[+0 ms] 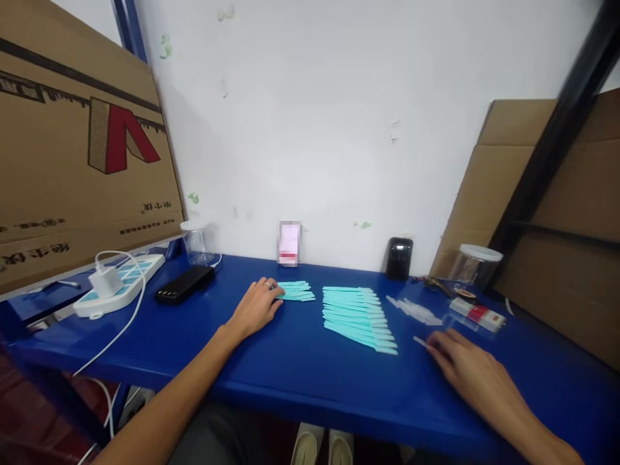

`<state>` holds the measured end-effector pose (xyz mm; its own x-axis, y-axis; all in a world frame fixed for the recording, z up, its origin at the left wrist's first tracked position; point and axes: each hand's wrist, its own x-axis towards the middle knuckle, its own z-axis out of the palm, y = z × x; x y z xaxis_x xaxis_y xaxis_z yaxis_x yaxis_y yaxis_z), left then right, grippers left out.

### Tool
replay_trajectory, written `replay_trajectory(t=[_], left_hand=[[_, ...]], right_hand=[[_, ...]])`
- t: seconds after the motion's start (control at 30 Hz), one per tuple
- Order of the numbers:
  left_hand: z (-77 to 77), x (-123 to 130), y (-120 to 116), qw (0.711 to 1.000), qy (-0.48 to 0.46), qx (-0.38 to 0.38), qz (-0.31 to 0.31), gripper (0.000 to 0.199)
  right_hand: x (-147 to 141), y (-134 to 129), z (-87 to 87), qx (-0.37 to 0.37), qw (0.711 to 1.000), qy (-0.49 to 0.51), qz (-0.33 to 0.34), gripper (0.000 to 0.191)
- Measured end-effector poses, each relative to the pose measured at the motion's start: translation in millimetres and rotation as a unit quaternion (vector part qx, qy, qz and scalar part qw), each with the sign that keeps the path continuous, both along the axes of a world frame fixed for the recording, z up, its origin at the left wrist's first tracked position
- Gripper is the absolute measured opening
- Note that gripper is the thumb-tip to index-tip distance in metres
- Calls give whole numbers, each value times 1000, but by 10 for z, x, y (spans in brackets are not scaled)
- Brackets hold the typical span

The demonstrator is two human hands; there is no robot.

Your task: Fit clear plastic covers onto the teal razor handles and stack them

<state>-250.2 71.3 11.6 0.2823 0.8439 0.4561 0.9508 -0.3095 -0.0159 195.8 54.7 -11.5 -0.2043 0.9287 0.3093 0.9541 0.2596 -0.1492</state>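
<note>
My left hand rests on the blue table, its fingers closed over the left ends of a small bunch of turquoise sticks. To the right of that bunch, a larger row of turquoise sticks with pale tips lies side by side. My right hand is at the right, thumb and fingers together on a small whitish piece that juts out to the left. Just beyond this hand lies a loose pile of translucent white pieces.
A power strip with a white charger and cable and a black power bank lie left. A phone and a black device stand by the wall. Clear jars, a small box and cardboard flank the table.
</note>
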Motion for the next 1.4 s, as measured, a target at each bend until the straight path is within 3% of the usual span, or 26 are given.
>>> replay_trajectory(t=[0.13,0.3,0.53,0.77,0.9,1.0,1.07,1.1,1.17,1.27,1.4], left_hand=[[11,10,-23,1000,9,-12,-3,16],[6,4,-11,999,16,-15,-27,18],[-15,-37,57,999,6,-24,-42,22],[33,-3,27,999,-25,-32,-18,20],[127,87,-79,998,-56,-31,-8,20],[269,376,-233,995,-86,-51,-24,19],[357,686,-377,988,-112,-93,-58,23],[385,856,-453,969,-170,-157,-82,23],[397,1176,-583,928,-247,-251,-125,26],[303,1519,-654,877,-315,-324,-162,30],[123,1736,-555,856,-339,-346,-183,31]], right_hand=[[251,-188,-99,-10,998,40,-36,31],[213,-307,-59,13,993,96,-66,31],[134,-316,-13,18,991,105,-76,28],[135,-313,-16,4,994,87,-70,33],[148,-258,7,-4,984,168,-65,28],[51,-287,128,-56,930,363,-33,28],[-87,-369,244,-132,848,513,21,33],[-170,-417,299,-169,805,566,50,34],[-333,-492,373,-192,748,630,82,32],[-494,-512,359,-196,708,672,90,29],[-506,-451,232,-201,682,699,75,28]])
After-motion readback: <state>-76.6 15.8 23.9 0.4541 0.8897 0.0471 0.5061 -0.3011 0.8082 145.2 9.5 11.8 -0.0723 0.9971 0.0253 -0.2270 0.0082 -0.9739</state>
